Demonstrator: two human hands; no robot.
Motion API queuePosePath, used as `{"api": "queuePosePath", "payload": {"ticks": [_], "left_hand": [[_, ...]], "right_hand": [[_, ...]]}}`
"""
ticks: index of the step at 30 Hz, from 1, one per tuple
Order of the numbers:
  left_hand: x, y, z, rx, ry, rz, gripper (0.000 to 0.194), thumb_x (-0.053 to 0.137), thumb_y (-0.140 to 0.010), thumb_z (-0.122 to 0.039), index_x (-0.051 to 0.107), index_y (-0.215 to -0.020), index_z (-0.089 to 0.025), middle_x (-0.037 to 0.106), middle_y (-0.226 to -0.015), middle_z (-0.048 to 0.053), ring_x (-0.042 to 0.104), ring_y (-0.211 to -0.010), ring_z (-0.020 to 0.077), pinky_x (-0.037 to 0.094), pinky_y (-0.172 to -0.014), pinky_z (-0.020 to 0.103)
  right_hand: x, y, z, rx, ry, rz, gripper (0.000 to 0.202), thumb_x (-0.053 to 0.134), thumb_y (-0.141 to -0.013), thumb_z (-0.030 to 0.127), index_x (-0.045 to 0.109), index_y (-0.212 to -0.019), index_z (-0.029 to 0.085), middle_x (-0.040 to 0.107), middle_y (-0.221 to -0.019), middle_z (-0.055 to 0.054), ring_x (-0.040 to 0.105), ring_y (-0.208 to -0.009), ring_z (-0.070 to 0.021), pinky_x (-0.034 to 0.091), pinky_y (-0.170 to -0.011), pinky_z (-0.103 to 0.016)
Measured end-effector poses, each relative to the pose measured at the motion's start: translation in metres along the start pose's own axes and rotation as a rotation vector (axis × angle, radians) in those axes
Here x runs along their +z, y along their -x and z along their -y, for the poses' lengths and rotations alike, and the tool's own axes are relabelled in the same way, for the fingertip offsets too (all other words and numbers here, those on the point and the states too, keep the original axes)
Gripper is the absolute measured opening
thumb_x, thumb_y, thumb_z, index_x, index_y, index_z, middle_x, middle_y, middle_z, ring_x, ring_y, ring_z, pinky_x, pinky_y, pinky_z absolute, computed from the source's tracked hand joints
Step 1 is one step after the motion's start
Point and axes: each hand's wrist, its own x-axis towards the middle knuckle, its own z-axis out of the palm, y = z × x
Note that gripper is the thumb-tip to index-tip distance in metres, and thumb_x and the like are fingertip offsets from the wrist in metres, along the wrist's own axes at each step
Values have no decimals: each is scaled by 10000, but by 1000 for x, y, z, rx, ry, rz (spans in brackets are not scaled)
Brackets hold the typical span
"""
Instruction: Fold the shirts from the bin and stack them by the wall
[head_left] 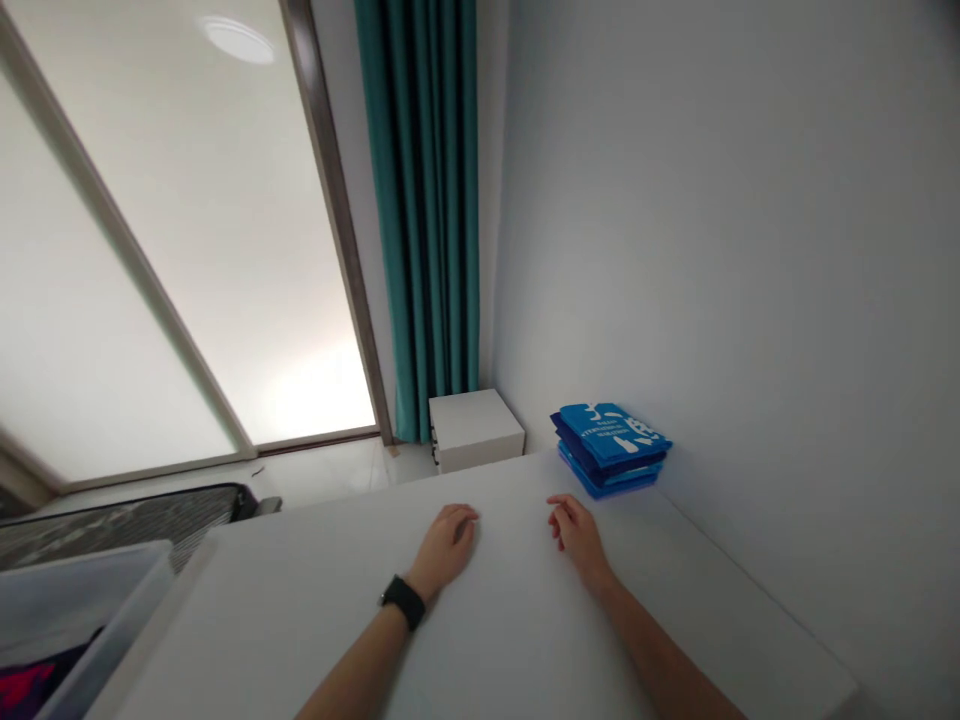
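Observation:
My left hand (446, 548) rests on the white table (315, 590), its fingers loosely bent and the thumb apart from them. Nothing is in it, and a black watch (405, 600) sits on that wrist. To its right, my right hand (579, 538) is over the same table with the fingers slightly curled and apart, also holding nothing. Just beyond the right hand lies a stack of folded blue cloth items (611, 450), the top one printed in white. The right hand does not touch the stack.
A wall (712, 250) borders the table on the right. Past the far edge stand a white cabinet (476, 420) and a teal curtain (427, 220). At lower left is a translucent bin (97, 590) with dark and red fabric inside. Frosted sliding doors (225, 250) stand behind.

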Motion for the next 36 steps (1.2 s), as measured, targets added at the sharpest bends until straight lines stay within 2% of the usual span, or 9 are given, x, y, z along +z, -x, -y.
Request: {"api": "queuePosePath", "payload": {"ticks": [5, 8, 14, 20, 22, 25, 29, 32, 36], "left_hand": [[-59, 40, 25, -113, -59, -87, 239, 436, -902, -234, 665, -949, -184, 693, -989, 85, 623, -966, 209, 489, -917, 384], [-87, 64, 33, -177, -83, -143, 236, 437, -899, -234, 663, -944, -186, 692, -965, 77, 624, -943, 207, 494, -896, 376], [-129, 112, 40, -291, -102, -208, 238, 437, -903, -241, 668, -945, -205, 695, -994, 77, 622, -964, 212, 495, -909, 377], [-169, 154, 46, -357, -118, -247, 247, 441, -901, -234, 681, -951, -212, 698, -1014, 71, 628, -980, 204, 490, -928, 362], [-178, 161, 48, -346, -113, -226, 250, 442, -899, -225, 687, -945, -210, 698, -1018, 70, 629, -986, 200, 487, -932, 351], [-183, 166, 51, -327, -111, -210, 246, 444, -904, -225, 687, -942, -211, 697, -1008, 68, 631, -975, 197, 493, -920, 346], [-179, 167, 53, -297, -120, -216, 242, 446, -914, -239, 680, -973, -221, 685, -1026, 76, 618, -998, 211, 494, -926, 371], [-178, 168, 53, -268, -96, -168, 243, 445, -923, -251, 676, -993, -226, 676, -1053, 83, 604, -1035, 219, 484, -944, 383], [-182, 169, 53, -319, -44, -205, 248, 429, -935, -270, 670, -952, -214, 689, -983, 75, 633, -951, 211, 506, -876, 363]], "right_hand": [[72, 6, 10, 3, 6, 216, 302, 459, -732, 366, 605, -920, 179, 531, -615, 46, 474, -481, -110, 330, -354, -185], [118, 15, 16, -4, -7, 335, 302, 451, -727, 368, 599, -914, 182, 530, -614, 46, 474, -478, -113, 325, -344, -185], [197, 47, 27, -27, -26, 543, 286, 454, -720, 371, 601, -881, 185, 522, -594, 45, 474, -459, -113, 317, -336, -187], [255, 91, 38, -108, -23, 671, 256, 441, -757, 346, 617, -864, 195, 538, -592, 32, 481, -458, -115, 348, -391, -205], [265, 102, 40, -159, -8, 687, 248, 443, -773, 340, 626, -861, 198, 543, -587, 30, 494, -472, -122, 377, -433, -221], [271, 110, 39, -216, 17, 679, 229, 458, -790, 324, 634, -867, 199, 542, -584, 31, 502, -489, -126, 389, -471, -231], [266, 108, 38, -154, -17, 647, 245, 449, -804, 340, 625, -904, 203, 536, -603, 32, 474, -465, -120, 343, -400, -213], [264, 107, 39, -136, -17, 640, 248, 453, -805, 343, 624, -920, 205, 531, -608, 36, 455, -453, -110, 323, -373, -199], [264, 108, 41, -136, -2, 610, 243, 453, -811, 342, 626, -920, 210, 524, -607, 44, 440, -441, -101, 321, -373, -196]]}}
